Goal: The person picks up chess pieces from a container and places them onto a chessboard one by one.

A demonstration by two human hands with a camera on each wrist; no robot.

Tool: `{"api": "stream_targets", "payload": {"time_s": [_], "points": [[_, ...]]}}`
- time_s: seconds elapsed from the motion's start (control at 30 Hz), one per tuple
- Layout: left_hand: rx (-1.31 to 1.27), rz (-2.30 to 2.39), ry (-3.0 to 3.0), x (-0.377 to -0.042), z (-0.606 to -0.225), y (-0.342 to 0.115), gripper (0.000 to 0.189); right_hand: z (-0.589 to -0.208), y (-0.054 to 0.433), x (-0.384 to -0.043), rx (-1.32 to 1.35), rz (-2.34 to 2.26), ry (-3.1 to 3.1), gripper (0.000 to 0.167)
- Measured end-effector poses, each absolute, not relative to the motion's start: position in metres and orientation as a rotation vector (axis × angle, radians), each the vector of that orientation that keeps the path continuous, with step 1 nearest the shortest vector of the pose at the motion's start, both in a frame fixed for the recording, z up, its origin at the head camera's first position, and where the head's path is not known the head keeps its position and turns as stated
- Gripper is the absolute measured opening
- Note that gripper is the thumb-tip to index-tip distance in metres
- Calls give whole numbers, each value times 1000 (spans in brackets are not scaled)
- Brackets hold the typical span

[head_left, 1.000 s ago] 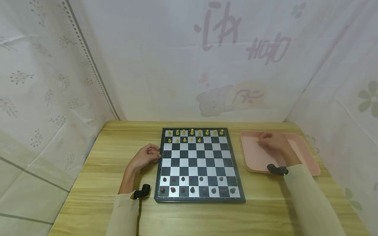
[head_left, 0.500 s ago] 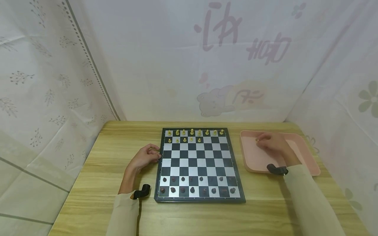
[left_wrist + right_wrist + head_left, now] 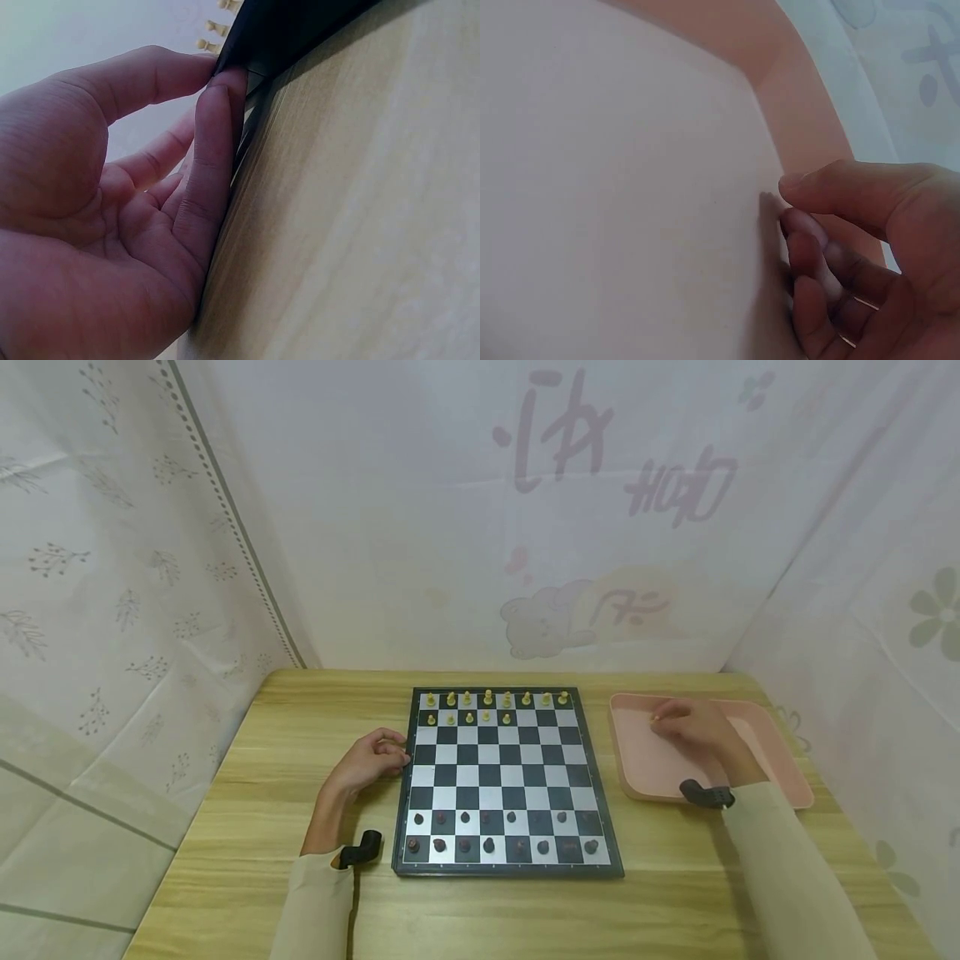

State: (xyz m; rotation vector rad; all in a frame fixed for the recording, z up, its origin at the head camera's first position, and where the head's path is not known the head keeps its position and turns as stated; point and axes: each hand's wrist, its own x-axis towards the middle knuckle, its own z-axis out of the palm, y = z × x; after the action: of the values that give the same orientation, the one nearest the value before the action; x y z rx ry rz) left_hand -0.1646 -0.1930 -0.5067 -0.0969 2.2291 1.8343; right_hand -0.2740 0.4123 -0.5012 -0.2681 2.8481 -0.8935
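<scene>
A folding-style chessboard [image 3: 490,774] with a dark frame lies on the table, bearing yellow chess pieces in two rows at the far side and dark ones in two rows at the near side. My left hand [image 3: 369,762] holds the board's left edge; in the left wrist view, thumb and fingertips [image 3: 217,94] meet at its dark frame [image 3: 277,37]. Over the pink tray [image 3: 641,781], my right hand [image 3: 693,727] pinches a small pale yellow chess piece [image 3: 655,718], mostly covered by the fingers. The right wrist view hides that piece behind the curled fingers [image 3: 806,247].
The tray stands right of the board, with a strip of wooden table [image 3: 600,727] between them. Its raised wall [image 3: 795,112] is close to the right hand. Patterned cloth [image 3: 375,527] hangs behind the table and at both sides.
The right hand and its chess piece have shifted only very slightly inside the tray. The left hand stays at the board's edge, and the pieces on the board stand as before.
</scene>
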Motion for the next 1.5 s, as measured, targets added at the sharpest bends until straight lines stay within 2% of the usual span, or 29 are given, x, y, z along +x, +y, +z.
{"api": "stream_targets", "payload": {"time_s": [0.23,0.47,0.67,0.9,1.17,1.5], "points": [[-95,1816,2243,-163,-507,-193,35,-499,411,-271,-228,-866,2858,35],[-101,1822,2246,-164,-507,-192,36,-491,402,-265,-189,-1015,2796,45],[-73,1833,2229,-166,-509,-187,35,-487,397,-266,-212,-1142,2746,36],[-110,1836,2245,-166,-510,-188,34,-476,372,-267,-239,-1155,2730,42],[-111,1805,2271,-165,-509,-192,38,-456,334,-268,-398,-1231,2763,32],[-122,1817,2248,-167,-509,-193,37,-443,305,-269,-425,-1263,2701,30]]}}
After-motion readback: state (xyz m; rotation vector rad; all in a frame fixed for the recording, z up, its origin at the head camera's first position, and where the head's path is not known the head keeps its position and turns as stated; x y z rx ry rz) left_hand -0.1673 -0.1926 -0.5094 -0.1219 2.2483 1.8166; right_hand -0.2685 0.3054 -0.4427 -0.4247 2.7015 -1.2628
